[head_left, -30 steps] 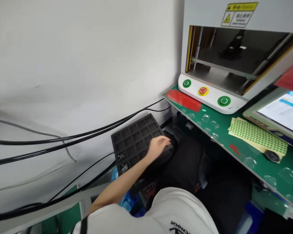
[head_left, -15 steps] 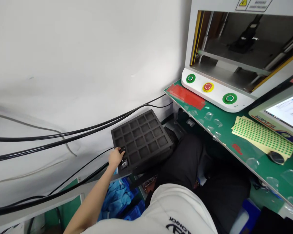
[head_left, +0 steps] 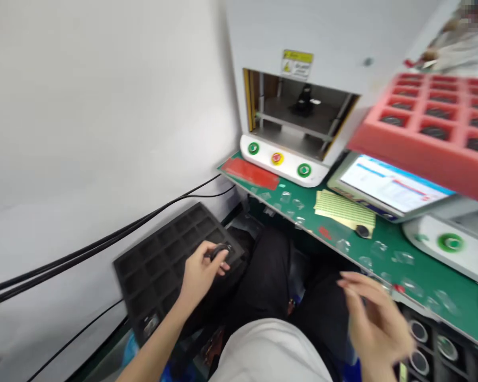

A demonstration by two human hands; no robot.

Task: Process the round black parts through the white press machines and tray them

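Black and rounded, one small part [head_left: 220, 249] is pinched at the fingertips of the left hand [head_left: 199, 269], below the frame's centre, before the tray [head_left: 159, 255]; its long side slants up rightward. The right hand [head_left: 376, 321], lower right, is farther; whether it grasps something, I cannot tell.

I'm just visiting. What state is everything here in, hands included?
Left hand: pinching the round black part.
Right hand: raised, blurred, nothing visibly held.
Black tray: a part in a pocket at its lower-left end.
Machine: interior visible through front opening.
Screen: lit.
Red tray: round dark parts in pockets.
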